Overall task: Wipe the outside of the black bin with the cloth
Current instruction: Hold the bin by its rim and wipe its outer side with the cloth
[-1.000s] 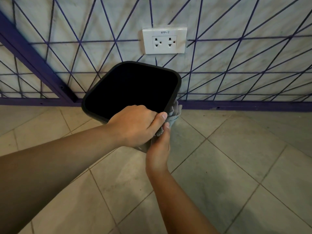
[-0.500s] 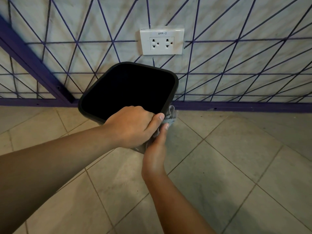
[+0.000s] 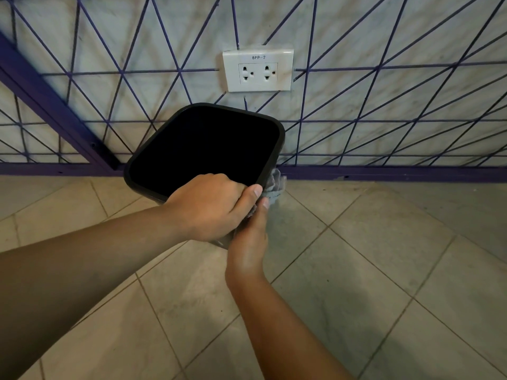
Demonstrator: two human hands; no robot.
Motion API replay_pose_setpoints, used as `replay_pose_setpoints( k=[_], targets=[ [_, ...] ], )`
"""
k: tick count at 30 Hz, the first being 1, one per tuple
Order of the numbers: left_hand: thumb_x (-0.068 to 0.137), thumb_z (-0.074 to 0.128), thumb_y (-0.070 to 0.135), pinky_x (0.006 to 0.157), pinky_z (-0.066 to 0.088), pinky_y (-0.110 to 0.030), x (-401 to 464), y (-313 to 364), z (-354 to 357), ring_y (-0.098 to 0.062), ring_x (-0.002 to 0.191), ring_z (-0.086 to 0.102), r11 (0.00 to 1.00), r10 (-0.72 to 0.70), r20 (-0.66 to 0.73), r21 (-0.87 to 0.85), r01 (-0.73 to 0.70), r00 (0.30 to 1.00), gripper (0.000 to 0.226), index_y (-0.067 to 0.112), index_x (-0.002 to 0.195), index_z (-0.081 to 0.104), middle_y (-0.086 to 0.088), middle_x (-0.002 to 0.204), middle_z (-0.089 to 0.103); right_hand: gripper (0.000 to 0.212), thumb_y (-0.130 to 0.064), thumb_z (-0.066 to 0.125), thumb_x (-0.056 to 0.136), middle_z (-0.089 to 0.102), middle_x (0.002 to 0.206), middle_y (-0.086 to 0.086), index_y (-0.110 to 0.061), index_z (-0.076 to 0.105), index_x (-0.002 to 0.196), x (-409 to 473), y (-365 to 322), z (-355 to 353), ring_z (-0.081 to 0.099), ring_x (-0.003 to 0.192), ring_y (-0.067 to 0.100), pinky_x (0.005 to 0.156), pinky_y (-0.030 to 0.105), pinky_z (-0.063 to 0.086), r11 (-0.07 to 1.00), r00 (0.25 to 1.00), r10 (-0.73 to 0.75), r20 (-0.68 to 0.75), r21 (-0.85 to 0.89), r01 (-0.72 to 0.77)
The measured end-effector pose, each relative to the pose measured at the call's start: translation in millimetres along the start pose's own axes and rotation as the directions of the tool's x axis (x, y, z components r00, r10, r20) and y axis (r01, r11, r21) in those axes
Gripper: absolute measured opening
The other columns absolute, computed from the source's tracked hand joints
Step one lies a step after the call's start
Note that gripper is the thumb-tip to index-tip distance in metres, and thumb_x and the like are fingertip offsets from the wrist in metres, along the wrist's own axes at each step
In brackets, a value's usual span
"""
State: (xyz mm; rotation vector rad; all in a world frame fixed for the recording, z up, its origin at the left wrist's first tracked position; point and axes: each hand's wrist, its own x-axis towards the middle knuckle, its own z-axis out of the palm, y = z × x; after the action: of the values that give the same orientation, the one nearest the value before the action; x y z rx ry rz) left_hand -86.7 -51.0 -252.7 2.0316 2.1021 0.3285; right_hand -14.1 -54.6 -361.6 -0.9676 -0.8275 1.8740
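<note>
Head view, looking down over both forearms: the black bin (image 3: 204, 145) is tipped so that its open mouth faces the camera, its inside one dark patch. The left hand (image 3: 210, 208) grips the bin's near rim, fingers curled over the edge and into the opening, thumb stretched along the outside toward the right corner. Just beyond that thumb tip, a bunch of grey cloth (image 3: 275, 185) shows against the bin's right outer wall, touching the rim's lower right corner. The right hand (image 3: 248, 242) comes up from below with its back to the camera, and lies along the bin's outer side beneath the left hand. Its fingers are mostly hidden behind the left hand and the bin; one fingertip shows just below the left thumb, touching the cloth. Whether those fingers are curled round the cloth or pressing it flat cannot be told. Past the fingers of both hands, behind the bin, a marble-patterned wall (image 3: 384, 37) rises, crossed by a purple metal grille (image 3: 310, 105). A white double socket (image 3: 258, 69) labelled "BPP-2" sits on the wall, beyond the bin's far rim. Beneath the hands and forearms lies a floor of beige tiles (image 3: 343, 283), laid diagonally to the view.
</note>
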Motion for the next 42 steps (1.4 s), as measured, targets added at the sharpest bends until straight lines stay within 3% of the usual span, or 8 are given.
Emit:
replay_pose_setpoints(
  k=[3, 7, 20, 23, 28, 31, 37, 42],
  targets=[
    [0.101, 0.020, 0.048, 0.054, 0.044, -0.028, 0, -1, 0, -0.007, 0.051, 0.056, 1.000, 0.011, 0.001, 0.004, -0.011, 1.000, 0.056, 0.025, 0.068, 0.059, 0.006, 0.054, 0.056, 0.152, -0.117, 0.044, 0.056, 0.031, 0.184, -0.003, -0.029, 0.026, 0.178, -13, 3, 4, 0.023, 0.173, 0.014, 0.143, 0.049, 0.021, 0.999, 0.999, -0.022, 0.049, -0.032, 0.024],
    [0.102, 0.022, 0.047, 0.052, 0.037, -0.029, 0, -1, 1, -0.009, 0.049, 0.053, 1.000, -0.008, -0.009, 0.023, 0.008, 1.000, 0.056, 0.025, 0.060, 0.051, 0.004, 0.051, 0.053, 0.129, -0.097, 0.051, 0.069, 0.045, 0.177, 0.004, -0.024, 0.037, 0.175, 4, 4, -4, 0.039, 0.167, 0.018, 0.140, 0.049, 0.031, 0.999, 1.000, 0.018, -0.018, 0.049, -0.017],
    [0.101, 0.018, 0.048, 0.049, 0.040, -0.025, 0, -5, 2, -0.007, 0.046, 0.053, 0.999, 0.046, -0.053, 0.010, -0.046, 0.998, 0.057, 0.028, 0.058, 0.050, 0.007, 0.049, 0.052, 0.138, -0.107, 0.050, 0.072, 0.033, 0.183, 0.002, -0.022, 0.026, 0.178, -11, 14, 1, 0.028, 0.172, 0.015, 0.142, 0.050, 0.024, 0.998, 0.998, -0.048, 0.034, 0.028, 0.047],
    [0.101, 0.018, 0.049, 0.048, 0.034, -0.022, -1, -4, 3, -0.007, 0.045, 0.051, 0.999, 0.045, -0.057, 0.013, -0.044, 0.997, 0.054, 0.031, 0.057, 0.044, 0.008, 0.048, 0.049, 0.156, -0.115, 0.051, 0.055, 0.027, 0.186, -0.001, -0.024, 0.023, 0.179, -7, 11, 1, 0.022, 0.174, 0.013, 0.143, 0.049, 0.019, 0.999, 1.000, -0.007, -0.005, 0.049, 0.007],
    [0.102, 0.020, 0.047, 0.051, 0.037, -0.029, 0, -5, 1, -0.009, 0.047, 0.051, 0.999, 0.038, -0.044, 0.035, -0.036, 0.998, 0.056, 0.026, 0.058, 0.047, 0.006, 0.049, 0.049, 0.124, -0.095, 0.053, 0.081, 0.031, 0.184, 0.003, -0.023, 0.025, 0.178, -14, 17, 3, 0.026, 0.172, 0.017, 0.143, 0.051, 0.021, 0.999, 0.999, -0.035, 0.010, 0.036, 0.035],
    [0.101, 0.020, 0.049, 0.051, 0.039, -0.031, 0, -3, 1, -0.009, 0.047, 0.051, 0.999, 0.041, -0.043, 0.033, -0.039, 0.998, 0.056, 0.026, 0.057, 0.048, 0.006, 0.049, 0.050, 0.144, -0.108, 0.053, 0.067, 0.027, 0.186, 0.002, -0.022, 0.024, 0.179, -17, 15, 5, 0.022, 0.174, 0.017, 0.143, 0.050, 0.019, 0.999, 0.999, -0.040, -0.008, 0.035, 0.040],
    [0.102, 0.024, 0.046, 0.048, 0.032, -0.028, -2, -3, 1, -0.008, 0.043, 0.047, 0.999, 0.042, -0.049, 0.030, -0.041, 0.998, 0.055, 0.027, 0.055, 0.042, 0.006, 0.046, 0.045, 0.116, -0.085, 0.047, 0.081, 0.036, 0.182, 0.002, -0.024, 0.028, 0.177, -12, 28, -5, 0.030, 0.171, 0.019, 0.142, 0.051, 0.023, 1.000, 0.999, 0.007, -0.038, -0.017, -0.008],
    [0.100, 0.021, 0.048, 0.049, 0.030, -0.023, -1, -4, -1, -0.007, 0.045, 0.049, 0.999, 0.042, -0.039, 0.013, -0.042, 0.998, 0.054, 0.028, 0.057, 0.045, 0.007, 0.048, 0.048, 0.123, -0.100, 0.039, 0.087, 0.031, 0.182, 0.014, -0.018, 0.026, 0.177, -31, 30, 1, 0.025, 0.172, 0.034, 0.140, 0.062, 0.022, 0.983, 0.994, -0.089, 0.060, -0.154, 0.098]
  ],
)
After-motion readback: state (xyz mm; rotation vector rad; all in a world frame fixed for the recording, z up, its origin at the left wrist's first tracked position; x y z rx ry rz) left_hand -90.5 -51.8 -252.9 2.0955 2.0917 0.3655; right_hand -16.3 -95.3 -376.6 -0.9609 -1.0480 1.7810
